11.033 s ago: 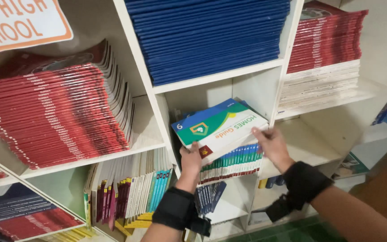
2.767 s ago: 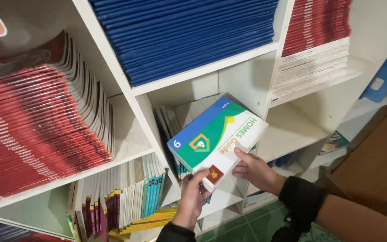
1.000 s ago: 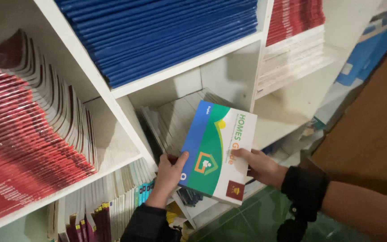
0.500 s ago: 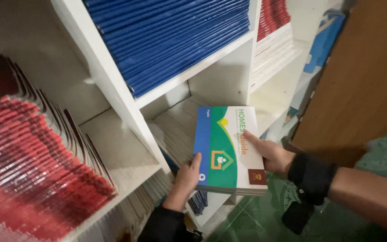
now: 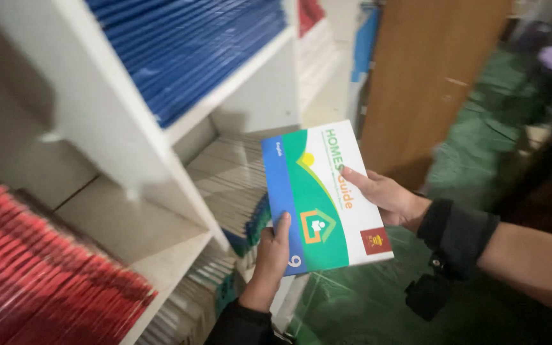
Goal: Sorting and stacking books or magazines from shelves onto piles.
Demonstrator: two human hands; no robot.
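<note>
Left hand [image 5: 273, 252] and right hand [image 5: 384, 195] clasp opposite edges of a thin booklet stack [image 5: 324, 195]. Held only at its edges beside the white shelf [image 5: 180, 211], the stack could fan apart and slip.

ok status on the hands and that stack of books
Left hand and right hand both grip the stack of books. Stack held clear of the white shelf, cover up. Nothing between hands and shelf.

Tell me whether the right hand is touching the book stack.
Touching. The head view shows the right hand with fingers laid across the cover of the book stack and gripping its right edge, while the left hand holds the bottom edge.
</note>
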